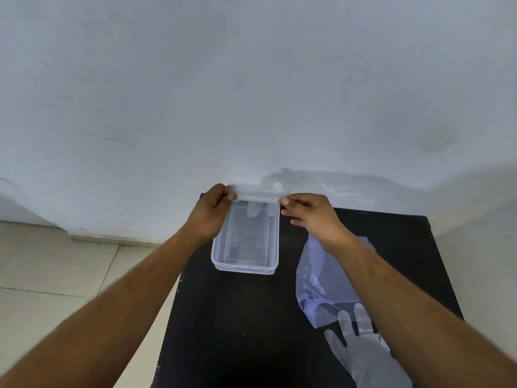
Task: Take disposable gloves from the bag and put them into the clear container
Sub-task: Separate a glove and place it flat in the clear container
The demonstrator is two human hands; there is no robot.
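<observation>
Both forearms reached forward over the black rectangular surface (246, 317). The left hand (214, 210) and right hand (307, 212) each pinched one end of a thin, translucent disposable glove (256, 198), stretched taut between them above the far rim of the clear rectangular plastic container (275, 247). Whether the container held anything could not be told. The clear plastic bag (316, 278) lay to its right, with a second translucent glove (361, 351) lying flat nearer the person.

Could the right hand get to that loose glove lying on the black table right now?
Probably not at once: the right hand and left hand both pinch a folded glove over the container. The loose glove itself lies uncovered.
</observation>
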